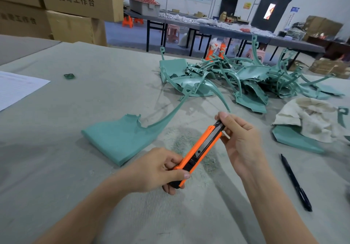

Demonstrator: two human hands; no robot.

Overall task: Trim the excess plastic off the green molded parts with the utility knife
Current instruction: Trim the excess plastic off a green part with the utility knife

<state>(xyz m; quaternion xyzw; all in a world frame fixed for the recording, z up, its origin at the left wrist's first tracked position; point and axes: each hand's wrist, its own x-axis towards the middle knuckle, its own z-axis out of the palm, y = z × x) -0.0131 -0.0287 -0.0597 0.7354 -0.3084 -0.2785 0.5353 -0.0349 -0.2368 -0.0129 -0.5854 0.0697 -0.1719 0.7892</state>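
Observation:
I hold an orange and black utility knife (201, 150) above the table with both hands. My left hand (157, 170) grips its rear end, fingers curled around the handle. My right hand (238, 139) pinches its front tip between thumb and fingers; no blade shows. One green molded part (117, 139) with a long curved arm lies flat on the table just left of the knife. A tangled pile of green molded parts (236, 77) sits farther back at centre right. Fine green shavings (181, 143) cover the cloth under the knife.
A black pen (295, 182) lies at the right. A dirty white rag (310, 119) covers another green part (297, 139). A paper sheet (17, 86) lies at the left edge, a small green piece (69, 76) beyond it. Cardboard boxes (72, 7) are stacked behind the grey-covered table (75, 168).

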